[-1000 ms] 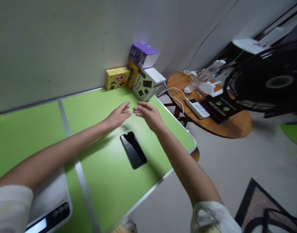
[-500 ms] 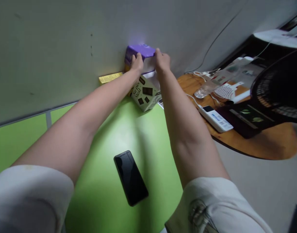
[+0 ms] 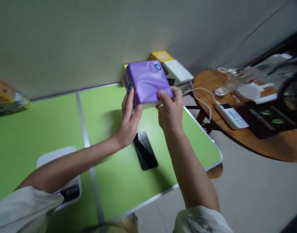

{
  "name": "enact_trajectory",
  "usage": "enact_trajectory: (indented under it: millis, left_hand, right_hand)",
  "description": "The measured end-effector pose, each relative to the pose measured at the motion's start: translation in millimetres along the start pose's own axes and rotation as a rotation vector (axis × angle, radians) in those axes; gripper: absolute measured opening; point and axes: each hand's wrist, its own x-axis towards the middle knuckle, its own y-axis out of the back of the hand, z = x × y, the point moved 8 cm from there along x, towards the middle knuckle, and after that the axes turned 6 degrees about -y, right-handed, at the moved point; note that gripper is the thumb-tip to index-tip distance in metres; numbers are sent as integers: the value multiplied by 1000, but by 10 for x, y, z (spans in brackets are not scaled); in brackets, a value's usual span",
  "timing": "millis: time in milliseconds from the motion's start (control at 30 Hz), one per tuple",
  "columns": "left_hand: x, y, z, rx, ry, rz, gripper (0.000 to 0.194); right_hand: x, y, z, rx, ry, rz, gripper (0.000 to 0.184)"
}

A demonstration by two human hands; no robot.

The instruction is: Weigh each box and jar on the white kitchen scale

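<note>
A purple tissue pack in soft plastic wrap, with a round blue mark on top, is held up above the green table. My left hand grips its left front corner, fingers along the side and thumb at the lower front edge. My right hand pinches its front right edge, thumb on top and fingers below. Lower down, a black phone lies flat on the table. Behind the pack, a white and yellow box is partly covered by it.
A yellow box stands at the far left by the wall. Beneath my left forearm lies a white tray-like object, partly hidden. On the right, a round wooden table carries a white power bank, cables and a black fan.
My hands have lifted the purple tissue pack away from the boxes by the wall and drawn it nearer. The view has turned, showing more of the table's left side and front edge.
</note>
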Motion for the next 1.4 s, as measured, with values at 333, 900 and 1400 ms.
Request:
enact_trajectory:
  millis: [333,900,1400]
  left_hand:
    - [-2480,2261,-385,312,458,209,70]
    - [-3118,2518,-593,566,403,237,54]
    - [-3075,2576,-401,509,376,268,52]
  right_hand:
    - [-1780,-2008,14,212,-324,-462,21]
    - [-2125,-2720,56,31,-186,-628,48]
    - [-2479,-2045,-51,128,-259,-402,38]
